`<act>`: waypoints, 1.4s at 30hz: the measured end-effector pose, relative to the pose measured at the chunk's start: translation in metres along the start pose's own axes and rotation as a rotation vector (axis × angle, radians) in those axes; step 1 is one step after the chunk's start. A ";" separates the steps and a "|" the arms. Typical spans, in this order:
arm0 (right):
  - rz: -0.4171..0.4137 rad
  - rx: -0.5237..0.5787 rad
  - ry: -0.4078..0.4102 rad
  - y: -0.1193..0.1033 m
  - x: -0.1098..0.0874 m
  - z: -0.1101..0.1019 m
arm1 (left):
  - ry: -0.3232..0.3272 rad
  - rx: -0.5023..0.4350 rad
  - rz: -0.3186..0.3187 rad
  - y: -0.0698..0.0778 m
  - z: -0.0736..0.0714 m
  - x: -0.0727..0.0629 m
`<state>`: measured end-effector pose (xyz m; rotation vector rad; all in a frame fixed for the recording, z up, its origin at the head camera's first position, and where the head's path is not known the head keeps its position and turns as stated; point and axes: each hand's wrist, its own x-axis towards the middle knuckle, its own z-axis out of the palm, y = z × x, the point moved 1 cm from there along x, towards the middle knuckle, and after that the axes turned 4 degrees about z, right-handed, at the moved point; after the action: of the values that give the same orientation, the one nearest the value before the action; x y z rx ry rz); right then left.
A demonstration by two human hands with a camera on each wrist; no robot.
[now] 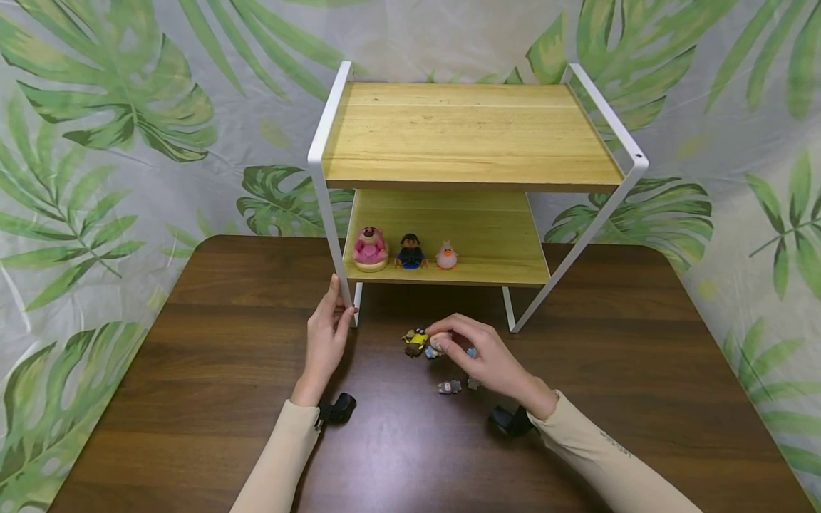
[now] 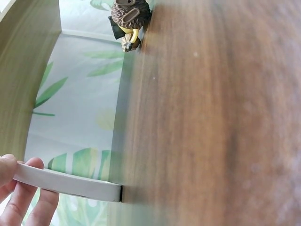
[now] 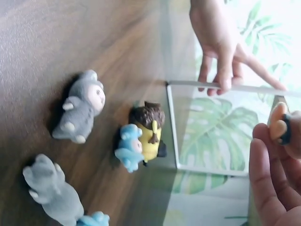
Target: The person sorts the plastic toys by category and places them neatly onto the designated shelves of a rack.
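My left hand [image 1: 327,342] holds the white front-left leg [image 2: 70,182] of a two-tier shelf between thumb and fingers. My right hand [image 1: 484,353] pinches a small figurine [image 3: 279,123], peach and dark teal, mostly covered by the fingers. Below it on the table lie a yellow figurine with brown hair [image 3: 151,129] and a light blue figurine [image 3: 129,148], side by side. Nearer are a grey hooded figurine [image 3: 82,110] and a second grey figurine [image 3: 54,190], with another blue figurine [image 3: 94,219] cut off at the frame edge.
On the lower board [image 1: 494,249] stand a pink bear figurine [image 1: 370,251], a dark-haired figurine [image 1: 410,253] and a pale duck-like figurine [image 1: 447,256] in a row. The upper board [image 1: 468,135] overhangs them. A leaf-patterned curtain [image 1: 128,107] hangs behind the brown table [image 1: 212,399].
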<state>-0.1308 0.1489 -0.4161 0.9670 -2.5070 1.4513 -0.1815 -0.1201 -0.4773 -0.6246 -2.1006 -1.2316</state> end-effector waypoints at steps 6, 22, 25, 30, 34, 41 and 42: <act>-0.016 0.010 0.032 -0.021 0.004 -0.011 | 0.002 -0.005 0.012 -0.002 0.000 -0.001; 0.049 0.095 0.083 -0.039 0.008 -0.027 | 0.004 -0.009 0.012 -0.001 0.000 -0.001; 0.065 0.087 0.083 -0.039 0.008 -0.029 | 0.005 -0.007 0.012 -0.001 0.000 -0.001; 0.058 0.081 0.098 -0.040 0.009 -0.032 | 0.003 -0.005 0.012 -0.001 0.000 0.000; 0.045 0.087 0.115 -0.035 0.009 -0.034 | 0.002 -0.013 0.010 0.000 0.000 0.000; 0.024 0.058 0.149 -0.043 0.013 -0.044 | 0.002 -0.010 0.009 -0.001 0.000 0.000; 0.025 0.051 0.155 -0.044 0.014 -0.045 | 0.002 -0.011 0.010 0.000 0.000 0.000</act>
<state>-0.1275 0.1630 -0.3534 0.7997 -2.3912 1.5410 -0.1819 -0.1200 -0.4777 -0.6375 -2.0879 -1.2382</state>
